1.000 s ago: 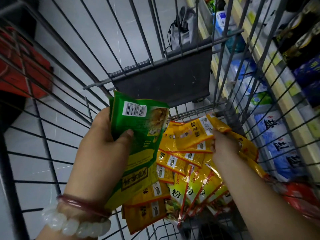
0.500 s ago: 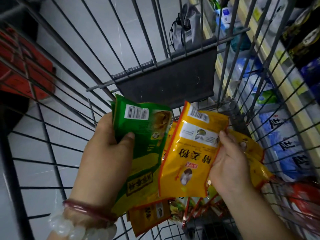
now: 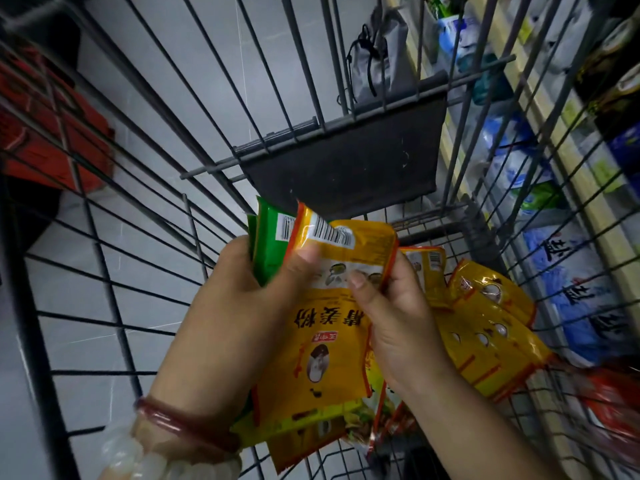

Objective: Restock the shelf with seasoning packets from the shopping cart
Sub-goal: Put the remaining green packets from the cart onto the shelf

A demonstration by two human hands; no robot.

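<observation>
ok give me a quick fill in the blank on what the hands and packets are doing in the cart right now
1. The left hand holds a ____ packet behind the yellow packet.
2. The right hand pinches the yellow packet's ____ edge.
3. More yellow packets lie in the shopping ____.
4. A dark red ____ circles the left wrist.

Missing words: green; right; cart; bracelet

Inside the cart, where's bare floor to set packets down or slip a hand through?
Free: the cart's left side, between its left wire wall and the left hand. Crowded: the right side, where yellow packets pile beyond the right hand.
</observation>
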